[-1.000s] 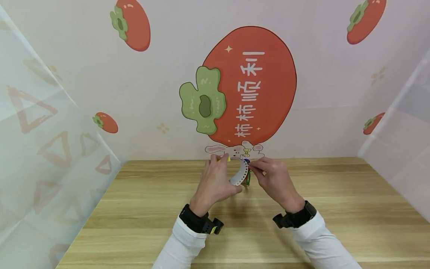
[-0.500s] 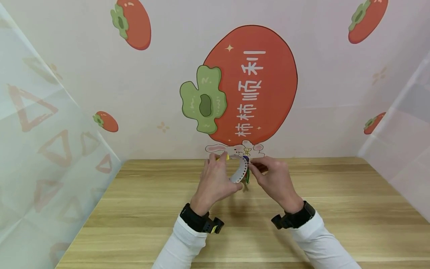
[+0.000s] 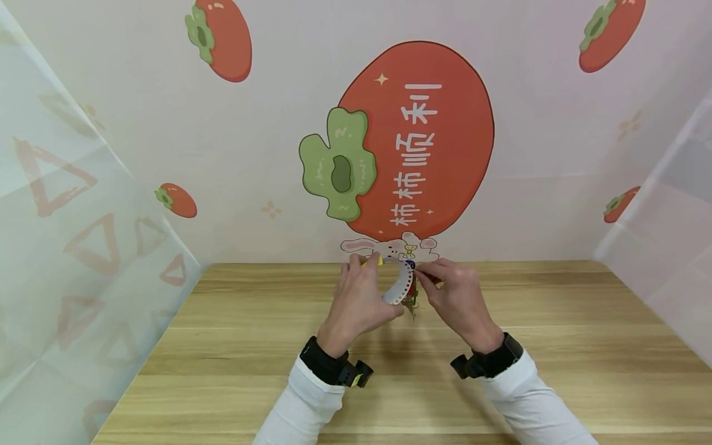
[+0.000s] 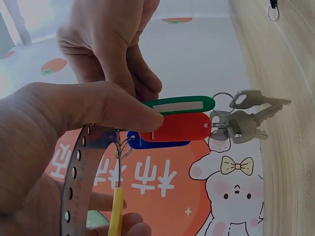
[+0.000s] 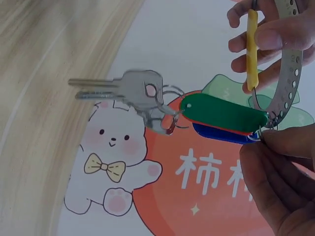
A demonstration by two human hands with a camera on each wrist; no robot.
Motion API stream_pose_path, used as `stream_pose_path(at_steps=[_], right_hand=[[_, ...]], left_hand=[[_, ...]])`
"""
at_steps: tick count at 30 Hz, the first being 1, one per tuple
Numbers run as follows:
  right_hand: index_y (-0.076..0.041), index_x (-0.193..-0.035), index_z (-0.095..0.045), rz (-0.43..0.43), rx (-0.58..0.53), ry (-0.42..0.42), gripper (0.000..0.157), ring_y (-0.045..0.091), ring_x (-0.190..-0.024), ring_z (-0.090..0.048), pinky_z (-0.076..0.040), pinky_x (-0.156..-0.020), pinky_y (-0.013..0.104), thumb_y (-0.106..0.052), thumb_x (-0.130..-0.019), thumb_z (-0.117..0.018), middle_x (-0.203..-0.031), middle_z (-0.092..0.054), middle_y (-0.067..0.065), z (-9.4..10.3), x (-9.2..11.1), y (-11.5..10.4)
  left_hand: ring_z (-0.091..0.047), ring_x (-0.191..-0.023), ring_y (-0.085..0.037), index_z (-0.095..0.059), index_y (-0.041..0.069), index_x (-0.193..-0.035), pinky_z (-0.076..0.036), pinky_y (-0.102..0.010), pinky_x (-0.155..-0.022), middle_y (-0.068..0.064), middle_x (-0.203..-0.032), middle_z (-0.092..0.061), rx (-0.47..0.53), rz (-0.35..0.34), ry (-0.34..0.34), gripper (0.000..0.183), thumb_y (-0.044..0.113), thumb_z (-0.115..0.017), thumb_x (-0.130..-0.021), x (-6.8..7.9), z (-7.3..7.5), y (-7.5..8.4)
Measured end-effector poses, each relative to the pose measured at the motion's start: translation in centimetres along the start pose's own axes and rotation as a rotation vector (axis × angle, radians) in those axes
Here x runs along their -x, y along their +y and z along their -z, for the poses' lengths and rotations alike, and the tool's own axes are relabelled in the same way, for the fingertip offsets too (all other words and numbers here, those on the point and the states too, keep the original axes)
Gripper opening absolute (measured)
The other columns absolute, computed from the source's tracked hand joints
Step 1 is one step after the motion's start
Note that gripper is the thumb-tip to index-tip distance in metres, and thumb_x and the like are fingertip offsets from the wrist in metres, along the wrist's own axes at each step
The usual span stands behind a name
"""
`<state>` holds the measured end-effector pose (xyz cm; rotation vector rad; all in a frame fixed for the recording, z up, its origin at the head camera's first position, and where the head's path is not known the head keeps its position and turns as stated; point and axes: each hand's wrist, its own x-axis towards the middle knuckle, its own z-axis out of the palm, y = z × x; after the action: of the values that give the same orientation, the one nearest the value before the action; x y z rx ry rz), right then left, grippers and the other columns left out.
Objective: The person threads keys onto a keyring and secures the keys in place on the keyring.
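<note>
In the head view my left hand point(image 3: 358, 300) grips a curved metal band point(image 3: 399, 290) lined with holes. A wire with a yellow sleeve point(image 5: 252, 54) spans the band. My right hand point(image 3: 458, 303) pinches at the small rings at the band's end; the fingertips partly hide the exact grip. A green key tag point(image 5: 224, 112), a red key tag point(image 4: 184, 127) and a blue key tag point(image 4: 162, 144) hang there. Several silver keys point(image 4: 241, 125) dangle from the tags' far ends. In the left wrist view my left thumb overlaps the red tag.
The wooden table point(image 3: 250, 371) lies beneath both hands. Behind it stands a pale backdrop point(image 3: 534, 216) printed with persimmons and a rabbit. A small black item with a ring point(image 4: 272, 13) shows at the left wrist view's top edge.
The hanging tags and keys have swung and turned, with red showing more in the head view than green. Both hands stay almost in place around the metal band.
</note>
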<state>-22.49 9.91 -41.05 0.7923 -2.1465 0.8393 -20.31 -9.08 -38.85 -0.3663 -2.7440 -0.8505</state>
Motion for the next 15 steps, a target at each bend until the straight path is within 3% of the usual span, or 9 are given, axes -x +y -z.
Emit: stream_pose_path(at_steps=[10,15], right_hand=[[0.002,-0.093,-0.078,0.120,0.099,-0.021,0.020,0.020,-0.071,-0.073,-0.058,-0.058,0.031,0.009,-0.074,-0.085,-0.088,-0.074,0.010,-0.02,0.10,0.11],[0.003,-0.093,-0.077,0.123,0.110,-0.025,0.020,0.020,-0.070,-0.071,-0.057,-0.058,0.031,0.008,-0.075,-0.084,-0.088,-0.073,0.011,-0.05,0.12,0.06]], left_hand=[[-0.052,-0.103,-0.035,-0.052,0.000,-0.144,-0.052,-0.047,-0.075,-0.024,-0.127,-0.050,0.000,-0.011,0.000,0.097,0.031,-0.095,-0.063,0.09,-0.02,0.08],[-0.053,-0.105,-0.036,-0.051,-0.001,-0.144,-0.052,-0.048,-0.076,-0.024,-0.129,-0.050,-0.008,-0.010,-0.001,0.098,0.031,-0.094,-0.063,0.04,-0.06,0.00]])
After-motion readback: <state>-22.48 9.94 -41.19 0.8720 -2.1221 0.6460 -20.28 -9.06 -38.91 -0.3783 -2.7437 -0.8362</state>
